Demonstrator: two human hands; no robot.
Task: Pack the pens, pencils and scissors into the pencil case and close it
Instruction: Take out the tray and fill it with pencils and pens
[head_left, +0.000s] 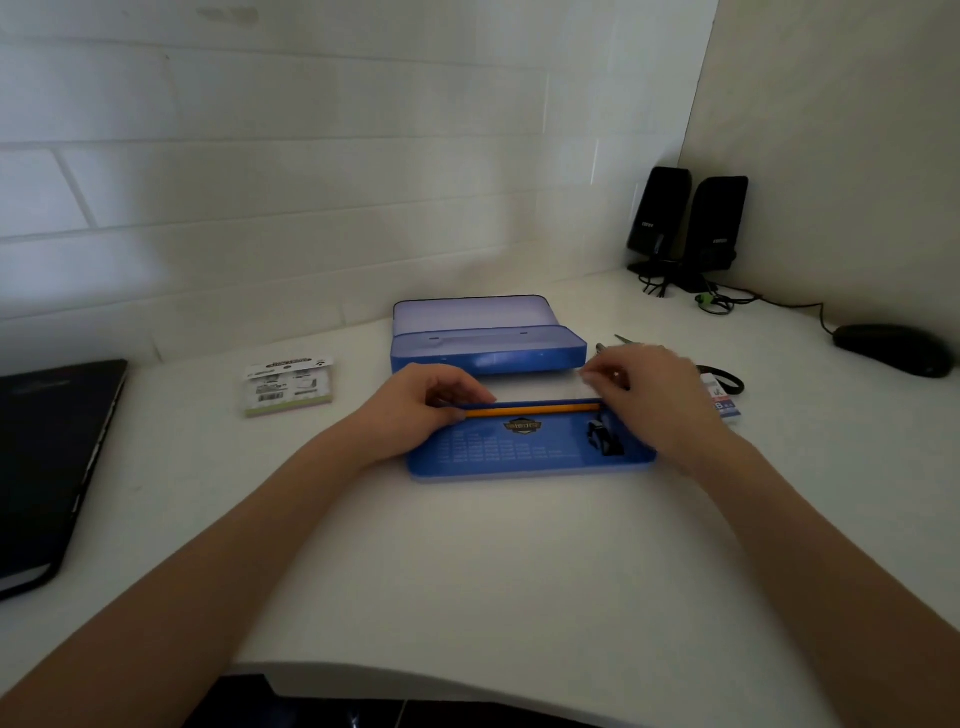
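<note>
While both hands work at the blue tray (524, 457) near the desk (467, 571) front, the left hand (415, 410) pinches 1 end of a yellow pencil (530, 411) lying along the tray's far edge. Right hand (644, 395) is blurred, fingers curled at the other end; grip unclear. Pencil case (488, 338) sits open just behind; scissors (724, 376) & pen (602, 347) to the right.

It looked like a home desk corner: a white surface (467, 561) set against pale tiled walls carried two black speakers (688, 228), a computer mouse (893, 349), a closed dark laptop (47, 467) and a sticky-note pack (288, 385)
</note>
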